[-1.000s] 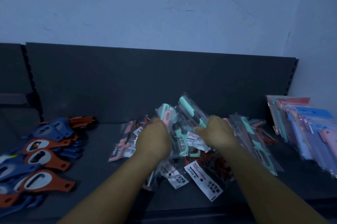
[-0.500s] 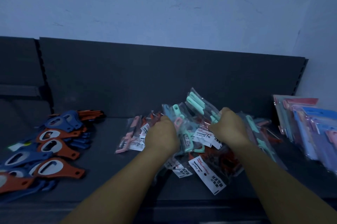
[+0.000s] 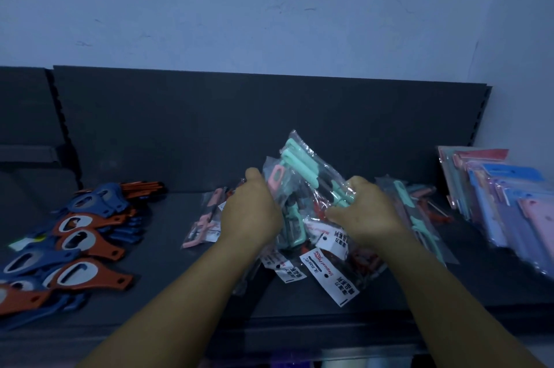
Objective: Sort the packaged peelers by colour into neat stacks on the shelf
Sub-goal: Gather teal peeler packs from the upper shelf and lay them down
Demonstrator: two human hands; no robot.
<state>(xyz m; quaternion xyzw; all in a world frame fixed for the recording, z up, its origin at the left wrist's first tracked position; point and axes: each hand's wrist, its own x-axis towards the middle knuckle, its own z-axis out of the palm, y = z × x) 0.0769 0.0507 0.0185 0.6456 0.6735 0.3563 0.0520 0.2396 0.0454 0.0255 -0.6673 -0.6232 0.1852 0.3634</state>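
A loose heap of packaged peelers [image 3: 323,250] in clear bags lies mid-shelf, mixing mint, pink and red ones with white labels. My left hand [image 3: 250,211] grips the left side of a raised bunch of bags showing a pink peeler [image 3: 276,180]. My right hand [image 3: 364,213] grips the right side of that bunch, around the mint peelers [image 3: 302,162]. A single pink packaged peeler [image 3: 204,222] lies to the left of the heap, and mint ones [image 3: 418,217] lie to the right.
Blue and orange bottle openers [image 3: 78,241] are piled at the shelf's left. A leaning row of pastel packaged items [image 3: 503,203] stands at the right. The dark shelf [image 3: 168,286] has a back panel behind and a front lip below my arms.
Both hands have lifted the bunch of bags a little higher and tilted it more upright; the view has shifted slightly right.
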